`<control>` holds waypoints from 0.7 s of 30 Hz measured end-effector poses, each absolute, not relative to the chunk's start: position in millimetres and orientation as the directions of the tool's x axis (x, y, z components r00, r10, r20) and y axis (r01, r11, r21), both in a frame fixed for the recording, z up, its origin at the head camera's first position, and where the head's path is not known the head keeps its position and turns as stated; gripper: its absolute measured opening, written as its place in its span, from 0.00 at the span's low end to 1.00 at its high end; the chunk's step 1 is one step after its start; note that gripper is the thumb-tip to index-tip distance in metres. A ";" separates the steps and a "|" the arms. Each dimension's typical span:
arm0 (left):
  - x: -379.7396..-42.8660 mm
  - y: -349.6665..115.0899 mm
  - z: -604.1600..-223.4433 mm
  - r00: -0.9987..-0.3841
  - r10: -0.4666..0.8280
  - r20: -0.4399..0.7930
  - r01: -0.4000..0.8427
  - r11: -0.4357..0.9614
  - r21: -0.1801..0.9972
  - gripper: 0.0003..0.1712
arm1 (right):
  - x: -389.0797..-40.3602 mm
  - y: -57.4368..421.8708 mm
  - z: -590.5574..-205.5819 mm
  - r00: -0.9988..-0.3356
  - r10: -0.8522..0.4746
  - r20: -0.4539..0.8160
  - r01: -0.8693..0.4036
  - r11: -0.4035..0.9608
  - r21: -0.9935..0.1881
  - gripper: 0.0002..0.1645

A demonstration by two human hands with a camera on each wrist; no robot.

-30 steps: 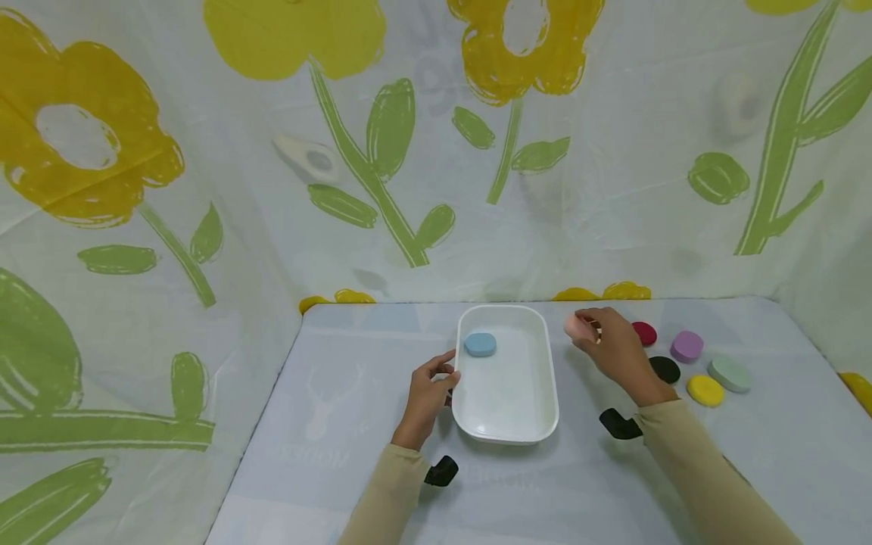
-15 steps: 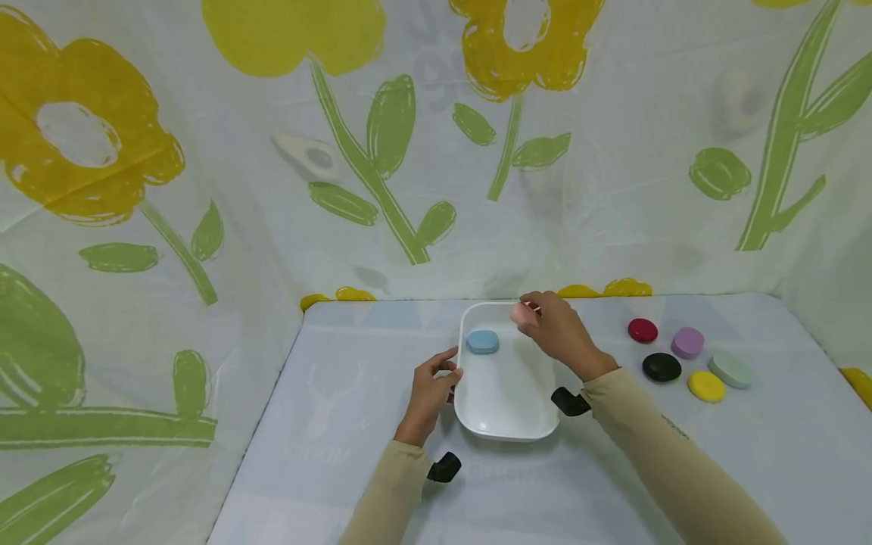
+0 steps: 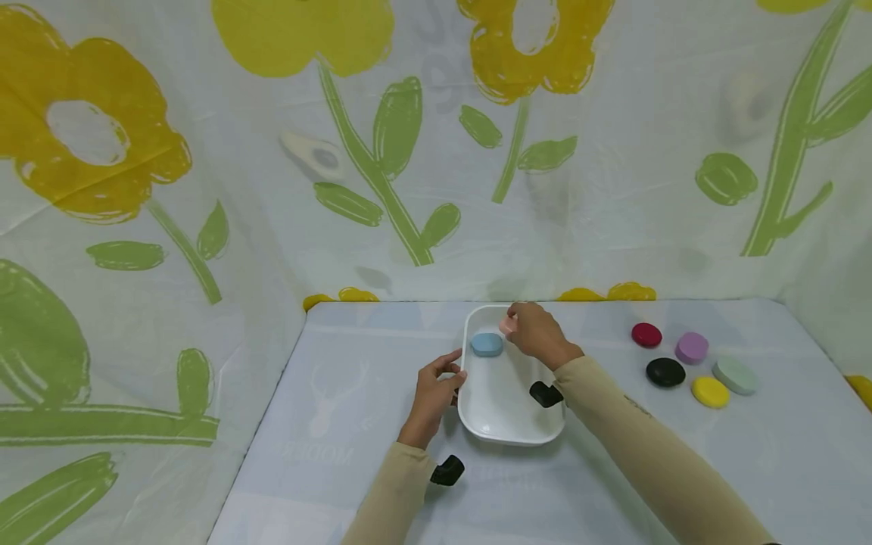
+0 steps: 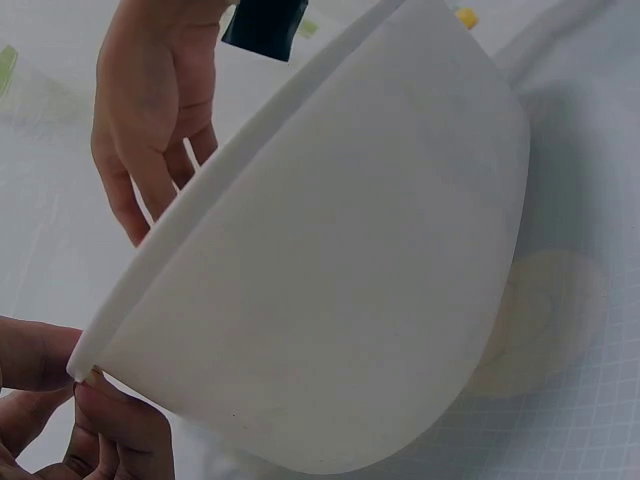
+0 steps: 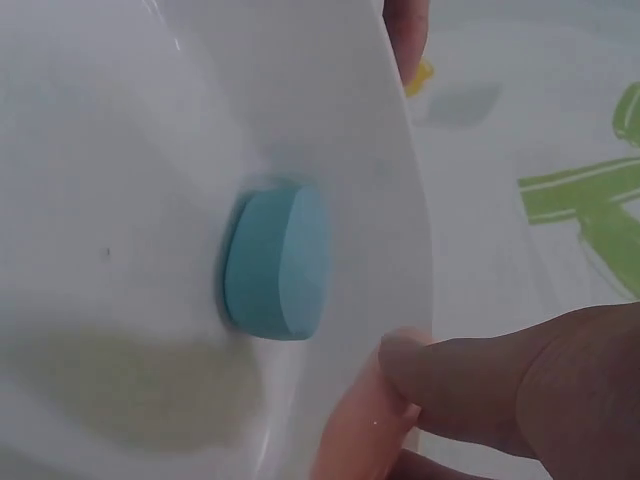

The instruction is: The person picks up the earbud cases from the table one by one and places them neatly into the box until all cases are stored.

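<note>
A white rectangular basin (image 3: 512,412) with rounded corners stands in the middle of the table. My left hand (image 3: 431,390) pinches its left rim between thumb and fingers, as the left wrist view shows from below the rim (image 4: 240,160). Inside, toward the back left, lies a blue oval bar of soap (image 3: 487,344), seen closer in the right wrist view as a thick block (image 5: 280,262). My right hand (image 3: 538,331) reaches over the back of the basin and pinches a pink bar of soap (image 5: 365,425), held right of the blue one. Fingers hide most of the pink soap.
To the basin's right lie several soaps: red (image 3: 646,335), purple (image 3: 692,347), black (image 3: 665,372), yellow (image 3: 711,392) and pale green (image 3: 735,376). A white curtain (image 3: 613,227) with yellow flowers surrounds the table (image 3: 320,462) at the back and sides. Black camera mounts (image 3: 447,470) stick out at the wrists.
My right hand has carried the pink soap leftward from beside the basin to over its inside, then lower toward the blue soap. The left hand keeps its hold on the rim.
</note>
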State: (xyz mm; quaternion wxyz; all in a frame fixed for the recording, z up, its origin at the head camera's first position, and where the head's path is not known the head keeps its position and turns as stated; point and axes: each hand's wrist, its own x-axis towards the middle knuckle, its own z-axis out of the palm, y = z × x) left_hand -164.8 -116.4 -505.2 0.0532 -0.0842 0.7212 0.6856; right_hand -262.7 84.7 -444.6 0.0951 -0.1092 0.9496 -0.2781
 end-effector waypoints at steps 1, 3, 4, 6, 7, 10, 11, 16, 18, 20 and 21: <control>-164.7 -116.1 -505.2 -0.980 -0.046 -0.193 -0.195 0.045 0.980 0.26 | -263.4 84.3 -445.1 -0.958 -0.258 -0.127 -0.150 0.825 -0.545 0.25; -164.1 -115.6 -504.7 -0.980 -0.044 -0.196 -0.198 0.042 0.979 0.26 | -264.5 83.9 -446.3 -0.957 -0.256 -0.136 -0.145 0.830 -0.539 0.25; -163.8 -115.4 -504.5 -0.979 -0.044 -0.197 -0.199 0.040 0.979 0.26 | -264.9 83.8 -446.6 -0.956 -0.260 -0.136 -0.149 0.830 -0.537 0.24; -163.6 -115.0 -504.1 -0.979 -0.045 -0.197 -0.199 0.041 0.979 0.25 | -265.7 84.2 -447.9 -0.955 -0.265 -0.133 -0.155 0.829 -0.537 0.24; -163.7 -114.8 -503.9 -0.979 -0.046 -0.197 -0.199 0.041 0.979 0.25 | -266.0 84.6 -448.4 -0.955 -0.267 -0.129 -0.160 0.830 -0.534 0.23; -163.8 -114.4 -503.7 -0.979 -0.047 -0.196 -0.198 0.039 0.979 0.25 | -265.9 86.6 -449.4 -0.954 -0.273 -0.121 -0.169 0.828 -0.535 0.24; -163.9 -114.2 -503.7 -0.979 -0.047 -0.197 -0.199 0.040 0.979 0.25 | -265.1 87.6 -449.2 -0.955 -0.272 -0.119 -0.168 0.824 -0.541 0.24; -164.0 -113.7 -504.2 -0.979 -0.044 -0.200 -0.201 0.037 0.979 0.25 | -254.0 97.3 -444.3 -0.958 -0.284 -0.032 -0.210 0.776 -0.595 0.25; -164.1 -113.8 -504.9 -0.979 -0.042 -0.198 -0.200 0.035 0.979 0.25 | -247.1 104.3 -441.3 -0.960 -0.279 0.024 -0.235 0.755 -0.612 0.25; -164.2 -114.3 -505.9 -0.980 -0.042 -0.196 -0.198 0.036 0.980 0.25 | -240.9 113.1 -439.3 -0.962 -0.262 0.075 -0.251 0.742 -0.621 0.24; -164.2 -114.5 -506.1 -0.980 -0.042 -0.196 -0.197 0.035 0.980 0.25 | -238.0 118.1 -438.3 -0.963 -0.251 0.096 -0.255 0.739 -0.624 0.24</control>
